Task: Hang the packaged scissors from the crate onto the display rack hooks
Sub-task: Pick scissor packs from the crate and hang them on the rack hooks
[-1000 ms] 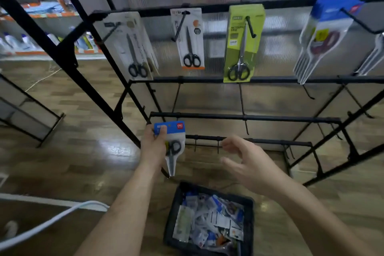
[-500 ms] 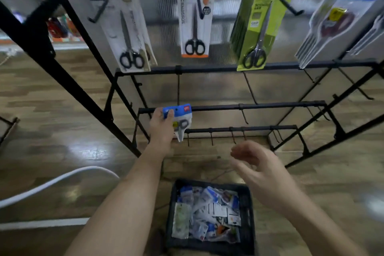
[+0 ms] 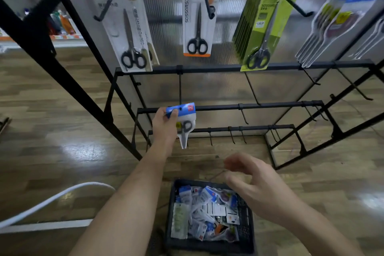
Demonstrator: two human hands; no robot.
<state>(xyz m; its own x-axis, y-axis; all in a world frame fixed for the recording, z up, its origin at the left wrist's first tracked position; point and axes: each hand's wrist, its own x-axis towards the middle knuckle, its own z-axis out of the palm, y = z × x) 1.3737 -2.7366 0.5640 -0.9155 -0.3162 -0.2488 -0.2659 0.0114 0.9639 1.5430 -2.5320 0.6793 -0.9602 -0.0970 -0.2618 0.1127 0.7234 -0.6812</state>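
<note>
Two arms in view: L forearm (image 3: 124,203) + R forearm (image 3: 307,233), both bare skin right to frame edge. L hand (image 3: 165,124) bare, thumb + knuckles sharp. R hand (image 3: 255,189) bare, fingertips motion-blurred, detail there unclear

The crate (image 3: 246,221) sat on the floor (image 3: 62,110) before the rack (image 3: 259,107); packs (image 3: 197,18) hung across its top.

We see a white hose (image 3: 87,185) curving across the wooden floor (image 3: 52,110), and blurred shelves (image 3: 66,36) beyond, perhaps holding bottles.
</note>
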